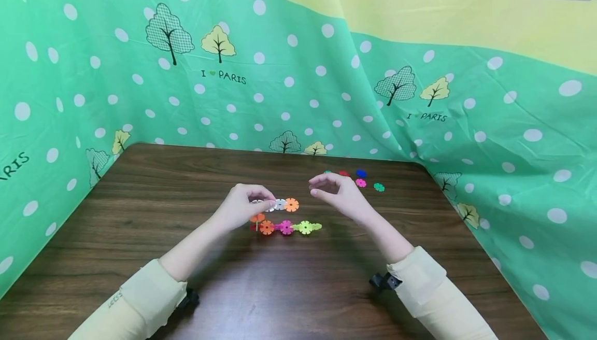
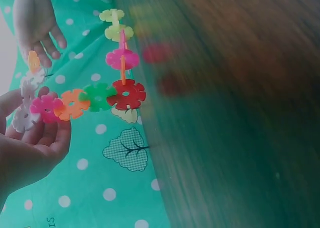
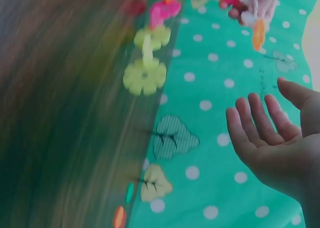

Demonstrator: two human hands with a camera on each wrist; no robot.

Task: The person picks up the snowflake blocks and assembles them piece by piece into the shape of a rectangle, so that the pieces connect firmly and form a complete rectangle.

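Note:
My left hand (image 1: 239, 208) pinches a chain of interlocking plastic flower discs near its white pieces (image 2: 26, 119). One end of the chain is an orange disc (image 1: 291, 204), pointing toward the right hand. From the held part the chain runs down through pink, orange (image 2: 73, 104), green (image 2: 98, 96) and red (image 2: 127, 93) discs, then turns along past a pink disc (image 1: 286, 227) to yellow-green discs (image 1: 305, 227). To the right of the chain, apart from it, my right hand (image 1: 344, 196) hovers with loosely bent fingers and nothing in them.
Behind the right hand, several loose flower discs lie on the dark wooden table (image 1: 154, 195), among them a blue one (image 1: 361, 173), a pink one (image 1: 360, 183) and a green one (image 1: 379, 187). A green dotted curtain (image 1: 289, 81) hangs around the table's back and sides.

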